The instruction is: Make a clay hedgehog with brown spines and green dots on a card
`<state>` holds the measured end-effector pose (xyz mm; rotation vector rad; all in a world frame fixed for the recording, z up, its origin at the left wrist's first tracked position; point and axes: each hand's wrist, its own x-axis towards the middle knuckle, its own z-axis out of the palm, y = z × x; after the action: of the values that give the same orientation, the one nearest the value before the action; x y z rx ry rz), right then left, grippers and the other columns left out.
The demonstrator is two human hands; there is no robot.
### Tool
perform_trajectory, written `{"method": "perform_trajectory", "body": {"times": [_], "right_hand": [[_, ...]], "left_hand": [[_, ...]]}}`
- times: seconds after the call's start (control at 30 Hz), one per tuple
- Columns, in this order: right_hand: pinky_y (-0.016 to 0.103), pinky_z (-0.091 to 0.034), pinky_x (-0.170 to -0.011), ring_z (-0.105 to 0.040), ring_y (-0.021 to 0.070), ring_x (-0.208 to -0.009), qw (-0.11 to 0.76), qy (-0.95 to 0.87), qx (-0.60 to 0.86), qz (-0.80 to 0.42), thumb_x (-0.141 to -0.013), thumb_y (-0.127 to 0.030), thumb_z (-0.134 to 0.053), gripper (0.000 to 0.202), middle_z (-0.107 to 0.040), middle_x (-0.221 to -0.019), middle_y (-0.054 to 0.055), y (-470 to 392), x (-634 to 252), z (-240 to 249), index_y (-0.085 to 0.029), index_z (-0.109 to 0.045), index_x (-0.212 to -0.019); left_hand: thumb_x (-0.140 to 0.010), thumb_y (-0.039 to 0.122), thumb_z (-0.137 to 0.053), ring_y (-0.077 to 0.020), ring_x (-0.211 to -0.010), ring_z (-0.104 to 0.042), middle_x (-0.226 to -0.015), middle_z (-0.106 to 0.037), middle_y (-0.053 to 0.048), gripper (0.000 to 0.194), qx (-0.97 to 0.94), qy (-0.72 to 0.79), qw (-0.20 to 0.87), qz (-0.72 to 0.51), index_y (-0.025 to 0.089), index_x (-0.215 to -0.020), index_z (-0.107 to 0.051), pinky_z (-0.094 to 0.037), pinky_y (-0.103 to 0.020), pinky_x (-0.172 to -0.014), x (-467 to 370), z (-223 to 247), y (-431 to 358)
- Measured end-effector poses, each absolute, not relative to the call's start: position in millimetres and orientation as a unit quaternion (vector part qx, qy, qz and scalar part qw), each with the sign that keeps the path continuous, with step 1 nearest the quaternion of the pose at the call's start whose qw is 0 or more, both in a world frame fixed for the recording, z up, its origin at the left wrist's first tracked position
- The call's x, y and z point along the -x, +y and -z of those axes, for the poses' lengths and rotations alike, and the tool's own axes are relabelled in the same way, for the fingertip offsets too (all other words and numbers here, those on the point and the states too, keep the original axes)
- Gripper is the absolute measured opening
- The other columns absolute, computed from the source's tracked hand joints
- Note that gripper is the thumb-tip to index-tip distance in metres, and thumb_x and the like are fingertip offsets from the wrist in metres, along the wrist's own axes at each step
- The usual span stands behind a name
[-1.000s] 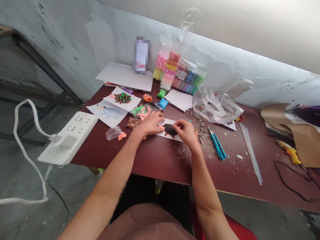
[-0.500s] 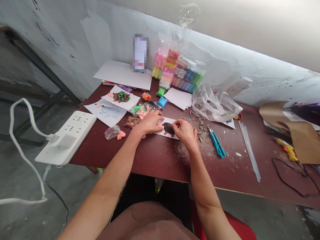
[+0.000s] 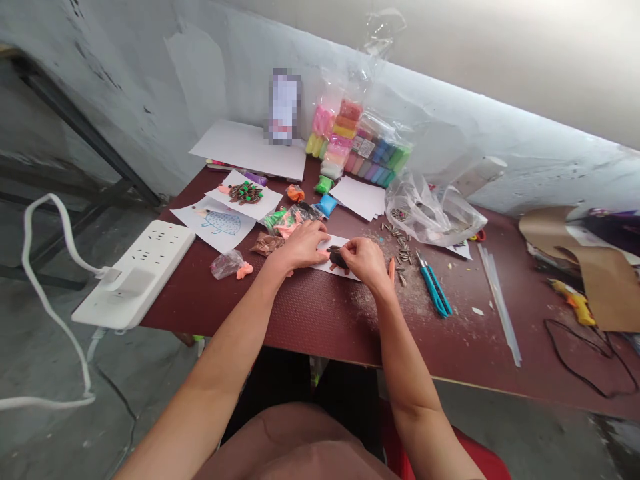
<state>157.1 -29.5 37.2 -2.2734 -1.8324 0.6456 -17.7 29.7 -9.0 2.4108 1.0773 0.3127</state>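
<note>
On a small white card lies a dark clay hedgehog figure with a pink snout and brown feet. My left hand rests flat at the card's left side, fingers stretched out, thumb close to the snout. Over the figure's right part, my right hand pinches thumb and fingertips together; whatever is between them is hidden. Several striped sunflower seeds lie scattered just right of that hand. Farther left, another hedgehog covered with seeds and green dots sits on its own card, overlapping a blue hedgehog drawing.
Clay packets lie beyond my left hand. A teal utility knife, clear glue sticks and a yellow glue gun are to the right. A plastic bag stands behind the seeds. A power strip sits at the left edge.
My right hand has shifted slightly left over the dark figure, covering more of it. My left hand stays in place, and the view has moved a little.
</note>
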Motion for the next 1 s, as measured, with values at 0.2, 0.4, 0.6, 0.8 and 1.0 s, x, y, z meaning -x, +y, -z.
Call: {"method": "perform_trajectory", "body": {"times": [0.2,0.4,0.6,0.8,1.0], "right_hand": [[0.026,-0.040,-0.066,-0.067,0.0182,-0.069,0.060,-0.609,0.760,-0.218,-0.093,-0.022,-0.057,0.026,-0.077,-0.072,0.007,-28,-155,-39,-0.018,-0.083,-0.089],[0.025,-0.042,-0.067,-0.067,0.0178,-0.067,0.067,-0.610,0.753,-0.236,-0.091,-0.021,-0.057,0.026,-0.074,-0.063,0.006,-26,-153,-40,-0.018,-0.082,-0.081],[0.024,-0.040,-0.063,-0.067,0.0169,-0.064,0.071,-0.614,0.750,-0.236,-0.090,-0.021,-0.057,0.028,-0.072,-0.059,0.004,-23,-154,-37,-0.020,-0.079,-0.073],[0.024,-0.041,-0.064,-0.068,0.0169,-0.064,0.082,-0.609,0.750,-0.244,-0.089,-0.022,-0.059,0.024,-0.071,-0.057,0.003,-24,-154,-33,-0.019,-0.079,-0.076],[0.026,-0.043,-0.068,-0.066,0.0169,-0.067,0.178,-0.586,0.758,-0.225,-0.087,-0.034,-0.066,0.020,-0.075,-0.071,0.004,-25,-176,-31,-0.017,-0.078,-0.085]], "left_hand": [[-0.084,0.027,-0.066,-0.0329,-0.130,-0.052,-0.137,-0.061,-0.012,0.036,-0.879,0.397,0.242,-0.109,0.017,-0.118,-0.075,-0.041,-0.046,-0.114,17,8,28],[-0.083,0.026,-0.066,-0.0330,-0.129,-0.053,-0.135,-0.062,-0.012,0.032,-0.877,0.395,0.247,-0.114,0.018,-0.113,-0.076,-0.042,-0.047,-0.114,17,7,28],[-0.083,0.028,-0.067,-0.0338,-0.128,-0.052,-0.135,-0.062,-0.013,0.032,-0.876,0.395,0.252,-0.116,0.018,-0.112,-0.077,-0.042,-0.048,-0.114,17,7,29],[-0.083,0.029,-0.068,-0.0324,-0.126,-0.053,-0.132,-0.063,-0.011,0.030,-0.878,0.392,0.245,-0.126,0.021,-0.110,-0.077,-0.043,-0.046,-0.112,17,10,29],[-0.086,0.031,-0.067,-0.0323,-0.126,-0.053,-0.132,-0.062,-0.011,0.034,-0.875,0.388,0.260,-0.123,0.021,-0.116,-0.077,-0.043,-0.045,-0.112,18,8,29]]}}
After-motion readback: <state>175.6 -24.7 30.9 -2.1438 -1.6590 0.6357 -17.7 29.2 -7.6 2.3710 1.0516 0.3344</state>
